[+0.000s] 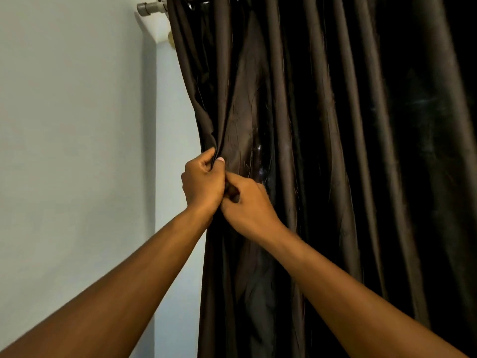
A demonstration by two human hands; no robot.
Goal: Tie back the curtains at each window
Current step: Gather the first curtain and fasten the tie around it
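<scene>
A dark brown curtain [322, 125] hangs in long folds from a metal rod [152, 6] at the top and fills the right of the view. My left hand [202, 183] grips the curtain's left edge at mid height, fingers curled round a bunched fold. My right hand [247, 202] sits just below and right of it, touching it, with fingers curled into the same gathered fabric. No tie-back cord or hook is visible; the fingertips of both hands are hidden in the cloth.
A pale wall [72, 151] fills the left side. A narrow lit strip of wall [175, 228] runs beside the curtain's edge. The rod's grey end cap and a white bracket [161, 29] sit at the top left.
</scene>
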